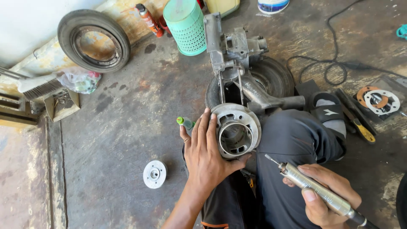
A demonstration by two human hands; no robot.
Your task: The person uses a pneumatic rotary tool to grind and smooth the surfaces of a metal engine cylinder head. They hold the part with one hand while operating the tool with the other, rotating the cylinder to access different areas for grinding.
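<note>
A finned metal cylinder (pixel 235 130) was held at centre, near the knees, by the left hand (pixel 204 154), fingers wrapped over its left rim and thumb pressed under its near edge. The right hand (pixel 324 195) was closed around a slim rotary grinder (pixel 316 189), bit pointing at the bore but apart from it. An engine casing (pixel 237 55) lay just beyond. Judged best practice: cylinder braced firmly, bit entered lightly, strokes kept short, fingers kept off the bore edge.
</note>
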